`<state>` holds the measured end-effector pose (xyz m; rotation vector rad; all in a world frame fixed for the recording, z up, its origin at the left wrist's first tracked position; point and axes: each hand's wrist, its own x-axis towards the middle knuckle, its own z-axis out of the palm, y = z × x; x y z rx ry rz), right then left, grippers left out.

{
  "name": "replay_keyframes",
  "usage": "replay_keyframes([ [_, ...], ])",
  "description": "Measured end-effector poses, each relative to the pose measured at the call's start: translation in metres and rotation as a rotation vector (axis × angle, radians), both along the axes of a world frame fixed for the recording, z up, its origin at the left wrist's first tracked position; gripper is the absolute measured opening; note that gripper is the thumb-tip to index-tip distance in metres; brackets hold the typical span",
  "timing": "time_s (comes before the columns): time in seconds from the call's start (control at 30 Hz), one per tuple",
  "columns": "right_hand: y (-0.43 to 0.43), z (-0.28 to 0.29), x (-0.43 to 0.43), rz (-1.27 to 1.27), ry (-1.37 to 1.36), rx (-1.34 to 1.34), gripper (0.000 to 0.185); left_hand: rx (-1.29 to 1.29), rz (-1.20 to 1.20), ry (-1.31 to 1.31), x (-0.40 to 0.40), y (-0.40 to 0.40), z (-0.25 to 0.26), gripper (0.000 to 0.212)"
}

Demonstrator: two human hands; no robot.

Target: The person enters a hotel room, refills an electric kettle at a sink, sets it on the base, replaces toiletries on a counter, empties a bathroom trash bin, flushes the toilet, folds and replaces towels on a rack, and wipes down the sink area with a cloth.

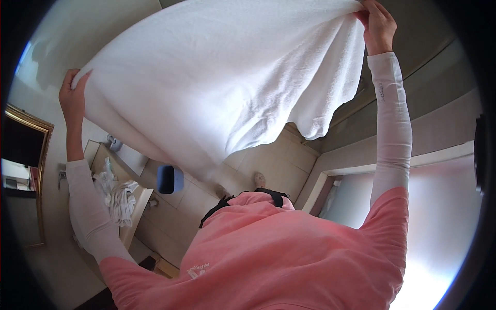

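Note:
A large white cloth (186, 77), which looks like a terry towel, is stretched out between my raised hands. My left hand (73, 93) pinches its edge at the left, with the thumb on the near face. At the upper right, my right hand (378, 27) grips another edge or corner close to the picture's top. Folds run down from the right-hand grip, and the lower hem hangs loose above the tiled floor. The cloth's upper part runs out of the frame, and it hides much of the room behind it.
Left of me is a washbasin counter (145, 199) with crumpled white cloths (122, 197) and clear plastic on it. A blue bin (170, 179) stands on the floor (248, 164) beside it. A gold-framed mirror (48, 143) hangs at far left; a frosted glass door (434, 201) is at right.

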<state>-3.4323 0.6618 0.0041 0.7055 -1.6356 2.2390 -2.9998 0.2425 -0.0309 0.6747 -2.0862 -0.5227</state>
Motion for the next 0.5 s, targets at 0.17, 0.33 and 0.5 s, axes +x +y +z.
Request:
replay_keyframes([
  [0.17, 0.091, 0.008, -0.13, 0.113, -0.104, -0.153, 0.02, -0.129, -0.17, -0.558, 0.023, 0.051, -0.003, 0.028],
  [0.33, 0.153, 0.073, -0.108, 0.133, -0.029, -0.176, 0.019, 0.167, -0.323, -0.738, 0.136, 0.111, -0.026, 0.04],
  [0.5, 0.268, 0.067, -0.188, 0.271, -0.18, -0.074, 0.018, 0.818, -0.294, -0.89, 0.192, 0.122, -0.181, 0.033],
])
